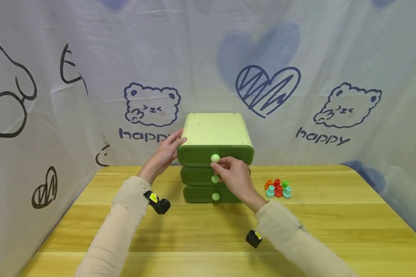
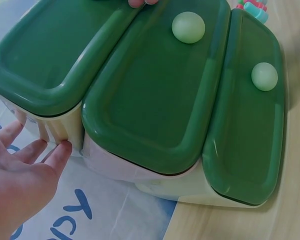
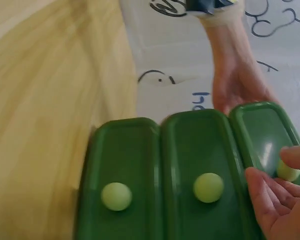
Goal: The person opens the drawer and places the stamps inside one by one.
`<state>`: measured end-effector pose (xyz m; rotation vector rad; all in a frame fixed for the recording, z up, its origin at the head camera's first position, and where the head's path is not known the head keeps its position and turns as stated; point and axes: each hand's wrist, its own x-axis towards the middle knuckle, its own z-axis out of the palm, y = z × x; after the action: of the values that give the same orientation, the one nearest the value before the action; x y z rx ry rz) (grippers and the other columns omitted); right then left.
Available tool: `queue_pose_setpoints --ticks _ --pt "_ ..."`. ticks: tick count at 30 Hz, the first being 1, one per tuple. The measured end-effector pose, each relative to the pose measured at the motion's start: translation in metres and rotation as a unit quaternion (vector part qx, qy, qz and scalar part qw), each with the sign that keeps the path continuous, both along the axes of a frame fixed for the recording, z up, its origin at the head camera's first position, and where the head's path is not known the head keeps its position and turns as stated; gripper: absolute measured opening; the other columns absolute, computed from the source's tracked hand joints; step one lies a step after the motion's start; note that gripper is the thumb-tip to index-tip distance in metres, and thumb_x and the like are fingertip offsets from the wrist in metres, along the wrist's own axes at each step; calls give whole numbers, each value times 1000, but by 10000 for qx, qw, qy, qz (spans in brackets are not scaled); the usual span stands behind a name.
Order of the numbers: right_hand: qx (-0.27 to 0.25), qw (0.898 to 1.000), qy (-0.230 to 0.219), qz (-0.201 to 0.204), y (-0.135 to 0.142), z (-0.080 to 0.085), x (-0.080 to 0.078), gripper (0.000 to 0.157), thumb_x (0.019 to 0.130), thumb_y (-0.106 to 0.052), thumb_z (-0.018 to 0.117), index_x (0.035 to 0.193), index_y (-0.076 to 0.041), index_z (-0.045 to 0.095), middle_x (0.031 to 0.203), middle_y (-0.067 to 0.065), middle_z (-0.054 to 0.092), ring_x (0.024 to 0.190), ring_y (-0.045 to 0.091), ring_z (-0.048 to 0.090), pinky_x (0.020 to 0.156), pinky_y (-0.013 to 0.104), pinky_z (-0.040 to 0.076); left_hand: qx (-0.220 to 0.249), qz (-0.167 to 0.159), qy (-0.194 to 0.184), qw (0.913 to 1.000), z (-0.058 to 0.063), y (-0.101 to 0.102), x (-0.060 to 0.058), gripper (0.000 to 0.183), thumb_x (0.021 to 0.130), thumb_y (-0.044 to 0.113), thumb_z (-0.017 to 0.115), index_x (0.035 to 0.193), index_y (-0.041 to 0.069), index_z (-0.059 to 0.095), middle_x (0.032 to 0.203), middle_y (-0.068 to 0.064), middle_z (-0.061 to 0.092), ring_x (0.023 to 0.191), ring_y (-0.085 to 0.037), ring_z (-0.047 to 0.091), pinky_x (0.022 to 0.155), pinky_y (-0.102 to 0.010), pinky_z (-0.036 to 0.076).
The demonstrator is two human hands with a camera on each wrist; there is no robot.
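A small three-drawer cabinet point(image 1: 213, 129) with a pale yellow top and green drawer fronts stands on the table, its drawers one above another. My left hand point(image 1: 163, 153) rests against the cabinet's left side near the top; in the left wrist view its fingers point(image 2: 62, 152) lie fairly straight along the top drawer's side wall. With thumb and fingers, my right hand point(image 1: 236, 175) pinches the round pale green knob point(image 1: 215, 158) of the top drawer point(image 1: 194, 155). The middle knob point(image 3: 208, 187) and the bottom knob point(image 3: 116, 196) are untouched.
Several small cone-shaped pieces point(image 1: 278, 191) in orange, red, green and light blue stand in a cluster right of the cabinet. The wooden table point(image 1: 194, 238) extends in front. A white cloth point(image 1: 208, 57) with printed bears and hearts hangs behind.
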<state>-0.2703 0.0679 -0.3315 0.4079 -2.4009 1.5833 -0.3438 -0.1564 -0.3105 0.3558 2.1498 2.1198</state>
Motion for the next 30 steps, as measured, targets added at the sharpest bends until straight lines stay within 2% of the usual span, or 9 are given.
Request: queue_pose_setpoints --ticks 4,8,10,13,17,19,24,30 --pt "98 9991 421 -38 4 -12 6 24 89 -14 70 106 3 65 91 11 68 77 21 67 60 28 57 2 -6 15 10000 0 -1 0 65 99 26 51 155 13 20 159 -10 16 142 -26 24 113 -42 27" --pt "515 9960 670 -301 10 -26 7 15 89 -16 70 92 -1 68 79 5 66 67 15 61 60 28 54 29 -14 34 10000 1 -1 0 66 99 26 51 155 12 21 159 -11 17 141 -27 26 113 -42 28" --pt "759 9947 594 -366 13 -34 5 17 88 -19 71 87 -1 69 73 2 65 61 12 58 58 28 51 31 -15 43 10000 1 -1 0 65 98 26 51 155 12 21 159 -11 18 141 -27 26 113 -42 28" --pt "927 9951 211 -262 16 -43 2 23 87 -25 72 85 -2 72 65 5 66 55 11 57 53 28 50 24 -36 50 10000 0 -1 0 65 99 26 51 155 13 21 159 -10 18 141 -26 25 113 -42 28" --pt "813 9962 -315 -59 17 -50 -2 28 85 -32 74 85 -3 75 66 8 68 56 22 64 50 29 51 26 -45 62 10000 0 -1 0 65 99 26 51 155 13 21 159 -10 17 142 -26 24 113 -43 27" --pt "715 9966 -413 -18 16 -52 -4 29 85 -34 74 82 -5 75 67 7 69 59 26 66 50 29 51 24 -37 77 10000 0 -1 1 65 99 26 51 155 12 21 159 -11 18 141 -26 25 113 -43 27" --pt "581 9974 -389 183 13 -56 -8 33 88 -37 70 75 -6 74 65 6 68 61 26 67 50 29 50 17 -19 98 9999 0 -1 1 65 99 26 51 155 12 22 159 -10 18 142 -26 25 113 -45 27" --pt "495 9979 -86 409 10 -59 -12 33 91 -29 68 69 -5 71 62 6 67 58 26 67 46 28 47 -43 1 89 10000 -1 -1 0 65 99 26 52 155 14 22 159 -8 17 142 -26 24 113 -44 27"
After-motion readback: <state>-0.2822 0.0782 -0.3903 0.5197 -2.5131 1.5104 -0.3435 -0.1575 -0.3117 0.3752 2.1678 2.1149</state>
